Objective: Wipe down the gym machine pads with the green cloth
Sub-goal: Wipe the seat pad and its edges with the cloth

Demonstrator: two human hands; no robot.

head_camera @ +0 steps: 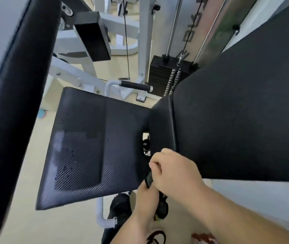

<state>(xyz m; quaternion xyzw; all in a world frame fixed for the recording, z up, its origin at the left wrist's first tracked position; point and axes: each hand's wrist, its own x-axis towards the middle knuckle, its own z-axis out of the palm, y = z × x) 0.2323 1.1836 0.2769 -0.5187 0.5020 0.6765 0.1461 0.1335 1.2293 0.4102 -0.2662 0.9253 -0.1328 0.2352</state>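
Nearest, below the grips, a dark trouser leg (120, 208) stands on the beige floor (16, 226). The left grip (145, 199) comes up from the bottom edge, and the right grip (173, 171) reaches in from the lower right, just above and touching it. Both are curled round a dark object (149, 181) that is too blurred to identify. Its long axis slants from the right grip's fingertips down past the left grip. At its lower end, just under both grips, shows a yellow-green scrap (157, 217). Whether this is the cloth cannot be told.

Left of the grips lies the seat pad (90, 147), a flat black pad. Its near right corner is just beside the left grip. It widens toward its near edge, and its middle seam runs straight away from the person. Water droplets (72, 154) dot its left half.

The back pad (237, 120) starts just above the right grip's knuckles. Its long axis climbs away to the upper right, and its narrow end meets the seat pad's right edge.

Far to the left of the grips, a long black roller pad (16, 85) slants from the lower left up toward the top.

Beyond the seat pad, a foam-sleeved handle (134, 84) points right. The weight stack (164, 74) sits behind it, straight beyond the grips. Farther still, up and left, a small black pad (92, 41) hangs tilted on the white frame (145, 41).
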